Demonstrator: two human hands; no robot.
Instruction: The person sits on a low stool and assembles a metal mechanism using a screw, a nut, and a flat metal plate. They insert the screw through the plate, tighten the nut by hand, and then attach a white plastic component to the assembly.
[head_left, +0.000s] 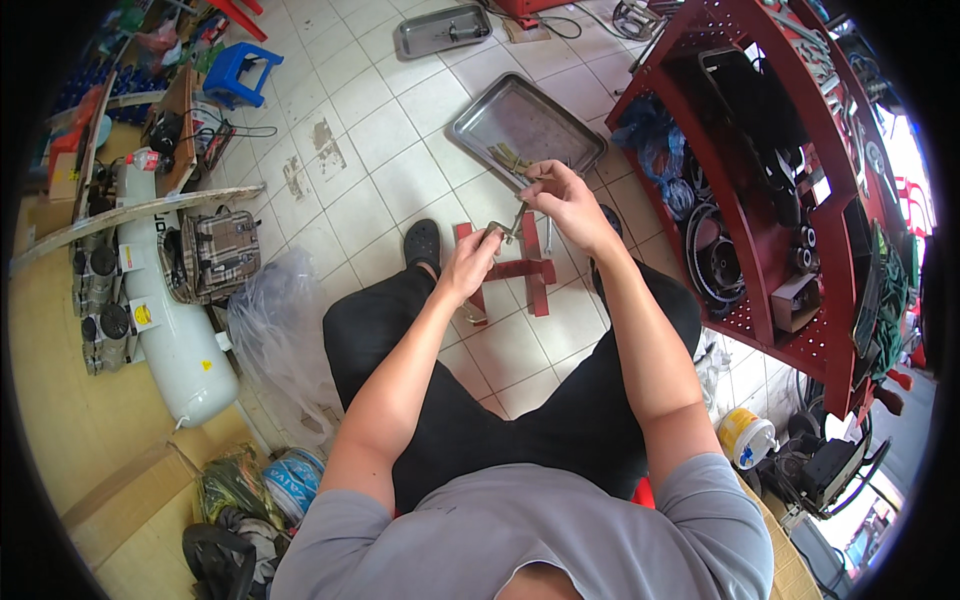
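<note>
Between my knees, both hands are raised over a red metal stand [538, 292] on the floor. My left hand [472, 262] is closed, its fingertips pinching a small, thin, bent metal piece [508, 232]. My right hand [568, 207], higher and to the right, pinches the upper end of the same piece; its exact kind is too small to tell. Just beyond my right hand is a metal tray [540, 120] with several narrow brass-coloured strips [508, 157] at its near left corner. A wrench-like tool [548, 236] shows beside the stand, partly hidden by my right hand.
A red perforated rack [735, 285] with tools and parts stands close on my right. Farther ahead lies a smaller tray [440, 30]. To the left are a blue stool [240, 75], a white cylindrical tank [180, 350], a plaid bag [220, 255] and clear plastic sheeting [285, 335].
</note>
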